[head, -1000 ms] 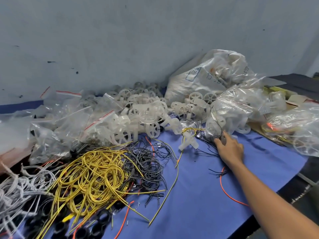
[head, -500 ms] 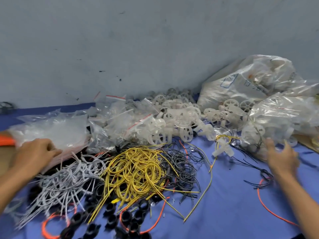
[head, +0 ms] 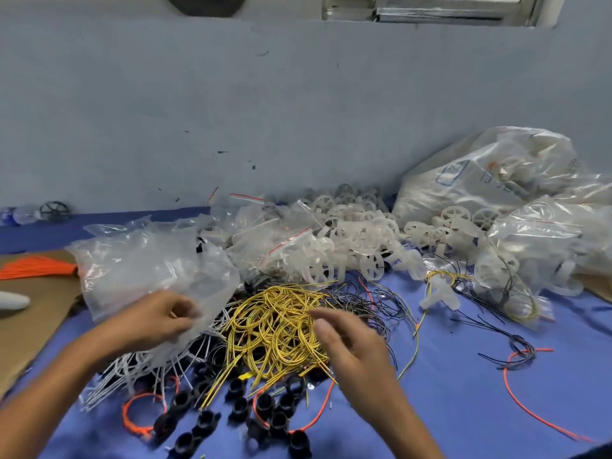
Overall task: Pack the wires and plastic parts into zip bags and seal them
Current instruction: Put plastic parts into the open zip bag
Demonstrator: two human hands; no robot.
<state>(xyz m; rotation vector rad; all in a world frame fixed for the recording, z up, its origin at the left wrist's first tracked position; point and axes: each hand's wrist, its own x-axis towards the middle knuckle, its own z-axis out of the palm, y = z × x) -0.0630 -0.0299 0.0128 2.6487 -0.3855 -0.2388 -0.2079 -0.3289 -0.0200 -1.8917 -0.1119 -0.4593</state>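
Note:
A tangle of yellow wires (head: 275,323) lies in the middle of the blue cloth (head: 463,402). My left hand (head: 155,318) pinches the edge of a clear zip bag (head: 149,270) from a loose heap at the left. My right hand (head: 351,342) hovers over the right side of the yellow wires with fingers relaxed, holding nothing. White wires (head: 132,369) lie under the bag, black plastic parts (head: 238,412) sit in front, and thin black wires (head: 374,309) lie to the right. White plastic wheels (head: 361,240) are piled behind.
Large filled plastic bags (head: 496,180) stand at the back right against the wall. Cardboard (head: 36,319) with a bundle of orange wires (head: 36,270) lies at the left. Loose orange wire (head: 530,402) and black strands trail across the cloth at the right.
My left hand has come in from the far left and taken hold of a clear bag. My right hand has moved left from the bags to the yellow wires. The view shifted left and up.

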